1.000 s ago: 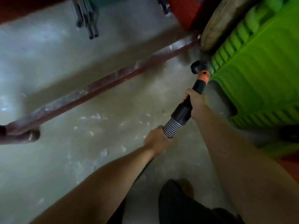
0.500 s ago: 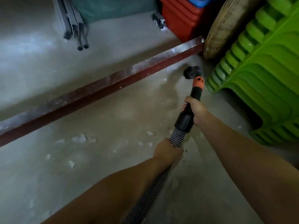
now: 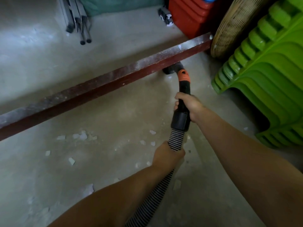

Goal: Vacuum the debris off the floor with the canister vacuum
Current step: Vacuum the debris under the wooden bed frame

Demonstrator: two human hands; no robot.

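Observation:
My right hand (image 3: 190, 106) grips the black vacuum handle (image 3: 181, 118) just below its orange collar (image 3: 183, 76). The black nozzle (image 3: 172, 69) sits on the concrete floor, tucked against the dark red beam (image 3: 101, 81). My left hand (image 3: 167, 155) holds the ribbed grey hose (image 3: 176, 140) a little behind the handle; the hose runs down past my left forearm to the bottom edge. White debris chips (image 3: 82, 136) lie scattered on the floor left of the hose, with more chips (image 3: 71, 161) nearer me. The canister is out of view.
A stack of green plastic stools (image 3: 265, 76) fills the right side. A woven basket (image 3: 229, 28) leans behind it, beside red crates (image 3: 188, 15). Metal tubes (image 3: 83, 30) lean at the back left, near a teal sack (image 3: 118, 4).
The nozzle has moved left from the foot of the green stools to the beam's near edge. The view has tilted up, showing more of the back wall clutter.

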